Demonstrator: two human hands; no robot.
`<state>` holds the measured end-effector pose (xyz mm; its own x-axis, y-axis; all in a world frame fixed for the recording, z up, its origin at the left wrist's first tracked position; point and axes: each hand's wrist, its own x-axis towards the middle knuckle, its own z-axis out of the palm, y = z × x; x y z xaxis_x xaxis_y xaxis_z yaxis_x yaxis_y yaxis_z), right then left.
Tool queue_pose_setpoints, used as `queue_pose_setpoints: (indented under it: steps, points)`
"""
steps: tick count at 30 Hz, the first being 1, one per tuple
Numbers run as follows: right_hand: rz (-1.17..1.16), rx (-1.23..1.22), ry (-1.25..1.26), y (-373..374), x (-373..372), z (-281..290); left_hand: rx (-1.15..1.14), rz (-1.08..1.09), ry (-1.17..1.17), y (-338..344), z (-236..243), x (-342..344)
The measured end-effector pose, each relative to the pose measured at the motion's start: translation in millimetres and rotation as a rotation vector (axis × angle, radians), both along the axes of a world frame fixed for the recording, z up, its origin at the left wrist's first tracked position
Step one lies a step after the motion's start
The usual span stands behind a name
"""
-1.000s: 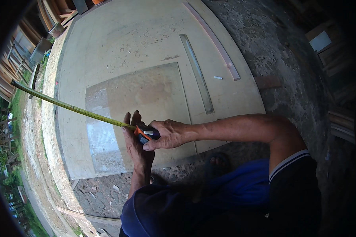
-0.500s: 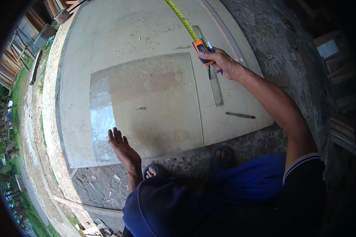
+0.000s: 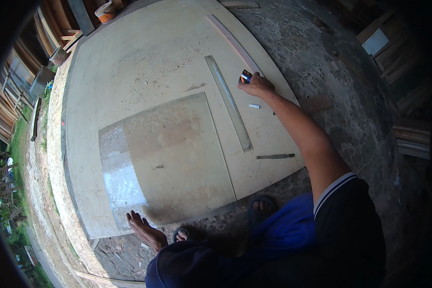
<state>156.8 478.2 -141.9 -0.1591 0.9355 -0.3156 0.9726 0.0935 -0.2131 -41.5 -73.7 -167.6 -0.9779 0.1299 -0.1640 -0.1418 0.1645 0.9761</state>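
Note:
My right hand [image 3: 258, 85] holds an orange and black tape measure [image 3: 245, 76] and a pen beside the pink wooden strip [image 3: 230, 41] on a pale board [image 3: 144, 53]; no extended blade shows. A clear glass sheet [image 3: 173, 153] lies on the board, with a long narrow glass strip [image 3: 228, 102] to its right. My left hand [image 3: 148, 231] is open, fingers apart, at the sheet's near left edge. Right of the sheet lie a small white stick [image 3: 254, 105] and a slim dark tool [image 3: 275, 156].
My sandalled feet [image 3: 262, 205] stand at the board's near edge on rough concrete [image 3: 336, 134]. Timber [image 3: 38, 33], buckets [image 3: 105, 12] and containers line the far left. Wooden pieces [image 3: 410, 137] are stacked on the right. Grass [image 3: 14, 182] borders the sunlit left side.
My right hand left my left hand and moved to the upper right with the tape measure. The yellow blade no longer shows. My left hand opened and moved down toward the near edge.

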Motion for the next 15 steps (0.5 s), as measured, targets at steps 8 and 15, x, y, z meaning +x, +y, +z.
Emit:
queue_pose_setpoints:
  steps: [8, 15]
  points:
    - [-0.091, 0.103, 0.005, 45, 9, 8, -0.068, 0.034, 0.047, -28, 2, -15]
    - [-0.009, 0.111, -0.175, 52, 32, -25, -0.208, 0.116, 0.091, -78, -17, -11]
